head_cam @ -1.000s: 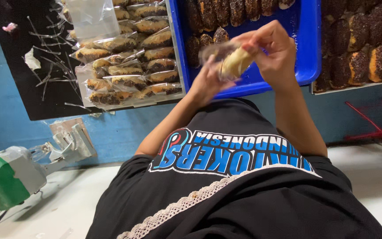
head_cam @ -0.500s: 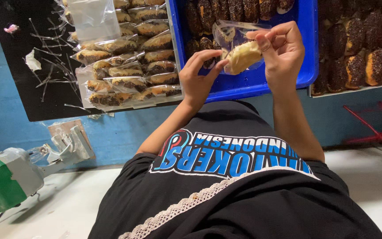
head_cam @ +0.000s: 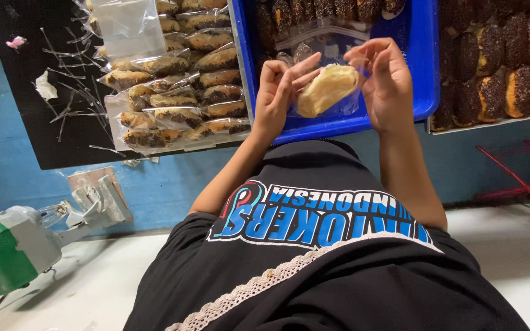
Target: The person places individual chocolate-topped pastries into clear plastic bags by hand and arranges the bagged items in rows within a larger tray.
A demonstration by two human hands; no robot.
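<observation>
wrapped pastries (head_cam: 176, 92) stacked on the left, glossy film, many done | left hand (head_cam: 280, 92) and right hand (head_cam: 387, 83) both pinch one pale round bun (head_cam: 327, 89) half inside a clear bag above the blue tray (head_cam: 421, 73) | unwrapped sprinkle-topped pastries (head_cam: 498, 67) on the right still unbagged

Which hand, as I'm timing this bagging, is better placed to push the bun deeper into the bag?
Probably the left hand: its fingers lie on the bun, while the right hand pinches the clear bag beside it.
</observation>
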